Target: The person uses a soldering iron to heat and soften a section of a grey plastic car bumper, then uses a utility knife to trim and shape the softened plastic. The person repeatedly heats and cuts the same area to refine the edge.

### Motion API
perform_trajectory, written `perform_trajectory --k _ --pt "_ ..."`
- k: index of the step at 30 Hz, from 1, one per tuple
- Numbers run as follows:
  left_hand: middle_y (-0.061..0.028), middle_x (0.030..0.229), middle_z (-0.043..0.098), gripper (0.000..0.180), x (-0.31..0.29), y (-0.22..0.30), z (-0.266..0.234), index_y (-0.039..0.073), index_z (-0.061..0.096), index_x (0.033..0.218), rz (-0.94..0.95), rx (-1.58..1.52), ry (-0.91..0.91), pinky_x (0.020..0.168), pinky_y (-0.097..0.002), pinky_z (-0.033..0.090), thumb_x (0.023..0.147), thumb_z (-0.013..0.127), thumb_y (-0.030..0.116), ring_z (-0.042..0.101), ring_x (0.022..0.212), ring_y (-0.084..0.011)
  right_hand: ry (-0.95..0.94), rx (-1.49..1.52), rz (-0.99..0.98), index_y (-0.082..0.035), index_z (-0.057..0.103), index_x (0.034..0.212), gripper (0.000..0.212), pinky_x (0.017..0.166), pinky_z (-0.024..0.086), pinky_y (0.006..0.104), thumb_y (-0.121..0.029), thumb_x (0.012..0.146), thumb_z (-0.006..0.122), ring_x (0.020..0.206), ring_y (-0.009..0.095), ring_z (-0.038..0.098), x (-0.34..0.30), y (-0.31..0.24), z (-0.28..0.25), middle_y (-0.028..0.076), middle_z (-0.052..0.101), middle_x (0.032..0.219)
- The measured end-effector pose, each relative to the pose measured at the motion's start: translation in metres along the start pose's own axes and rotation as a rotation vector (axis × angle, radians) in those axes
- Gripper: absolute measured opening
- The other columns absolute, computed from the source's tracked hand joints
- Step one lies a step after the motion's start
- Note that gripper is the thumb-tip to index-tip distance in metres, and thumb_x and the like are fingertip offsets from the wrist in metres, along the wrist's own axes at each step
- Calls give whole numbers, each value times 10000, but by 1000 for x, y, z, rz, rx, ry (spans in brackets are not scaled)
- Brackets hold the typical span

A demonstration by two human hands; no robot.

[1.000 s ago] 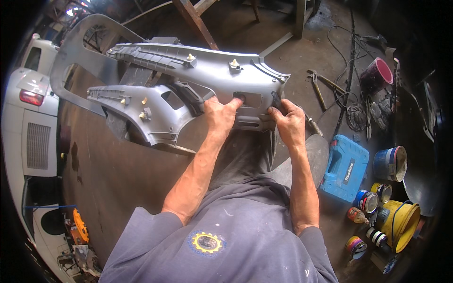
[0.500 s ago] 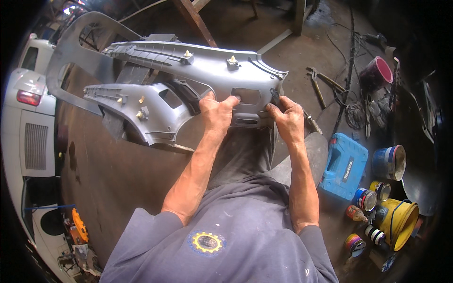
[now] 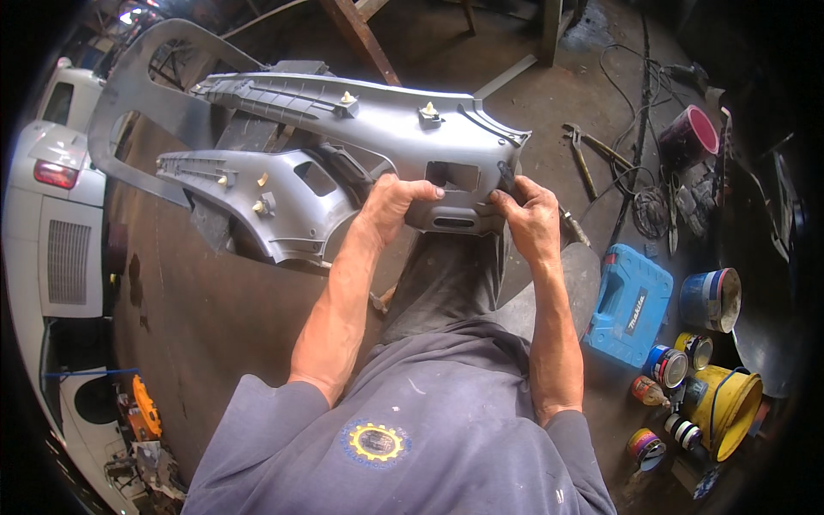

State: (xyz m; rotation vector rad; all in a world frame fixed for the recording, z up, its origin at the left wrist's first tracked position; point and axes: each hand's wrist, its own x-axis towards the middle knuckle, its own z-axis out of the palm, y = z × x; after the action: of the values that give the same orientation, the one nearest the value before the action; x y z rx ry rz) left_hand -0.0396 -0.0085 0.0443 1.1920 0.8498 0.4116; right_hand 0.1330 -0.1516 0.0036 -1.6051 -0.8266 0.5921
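Observation:
A long silver-grey plastic car trim panel (image 3: 386, 107) lies across in front of me, with its ribbed side and pale clips showing. My left hand (image 3: 390, 206) is closed on its near edge, thumb stretched along the face just below a rectangular cutout. My right hand (image 3: 534, 225) grips the right end, thumb pressed beside a small dark piece (image 3: 506, 176) that I cannot make out clearly. Fingers of both hands are partly hidden behind the panel. A second, smaller silver trim panel (image 3: 270, 193) with clips lies to the left, nearer to me.
Left of the panels stands a grey looped frame (image 3: 107, 129), and a white vehicle (image 3: 73, 206) beyond. To the right are pincers (image 3: 584, 159), cables, a blue tool case (image 3: 631, 305), a pink-rimmed bucket (image 3: 687, 137), several paint cans and a yellow bucket (image 3: 725, 412).
My left hand has slid down and its thumb now rests below the cutout rather than at its corner. My right hand keeps its grip; the view has shifted slightly.

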Motion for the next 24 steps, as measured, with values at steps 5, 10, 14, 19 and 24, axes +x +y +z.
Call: perform_trajectory --k 5,10,14,19,24 --pt "-118 907 719 330 3 -3 -4 -66 708 985 -2 20 -23 835 -324 511 699 777 83 677 847 -201 -12 59 4 34 724 1010 183 718 496 260 -74 862 728 755 87 610 1 0 -1 30 733 838" --pt "-109 923 719 336 5 -12 -3 -54 709 995 63 50 6 875 -312 497 695 789 73 671 871 -192 -32 29 10 36 726 1019 192 740 505 267 -81 868 727 774 96 627 1 -2 -3 39 741 863" --pt "-93 984 710 397 2 -12 11 -43 682 1056 183 -8 59 909 -310 486 684 793 39 661 906 -181 -37 60 33 35 727 1037 202 759 512 274 -86 875 722 793 109 642 4 -2 -4 51 746 888" --pt "-81 971 700 344 -1 -12 19 -14 670 1033 247 -150 99 857 -298 517 710 787 8 663 869 -175 -59 107 82 39 719 1074 234 776 517 287 -101 886 707 819 127 654 3 -8 -5 68 749 923" --pt "-75 921 702 271 0 -10 19 -1 679 983 240 -134 154 812 -285 525 752 812 48 667 833 -165 120 -250 -70 31 683 1158 300 826 538 348 -144 919 639 923 264 695 -2 -3 -4 176 731 1012"
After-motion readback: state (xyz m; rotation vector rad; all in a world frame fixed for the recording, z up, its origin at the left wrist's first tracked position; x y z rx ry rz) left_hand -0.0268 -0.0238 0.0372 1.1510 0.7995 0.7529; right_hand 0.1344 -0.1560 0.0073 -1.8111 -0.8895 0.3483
